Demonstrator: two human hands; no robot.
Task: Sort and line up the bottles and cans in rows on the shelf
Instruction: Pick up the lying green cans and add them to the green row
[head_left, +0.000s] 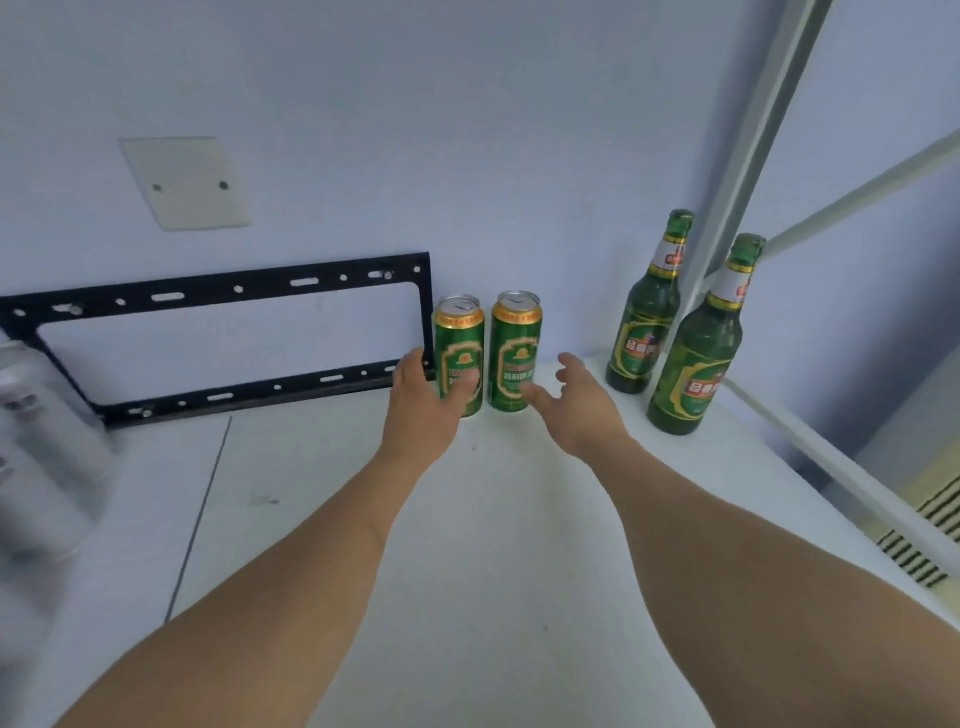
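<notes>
Two green cans with gold rims stand side by side against the back wall of the white shelf. My left hand grips the left can, thumb across its front. The right can stands free; my right hand is spread just to its right, thumb near the can's base, holding nothing. Two green glass bottles stand at the right end: one at the back, one nearer the front.
A black metal bracket frame leans along the wall left of the cans. A blurred grey container sits at the far left. A white shelf post rises between the bottles. A beige wall plate hangs above.
</notes>
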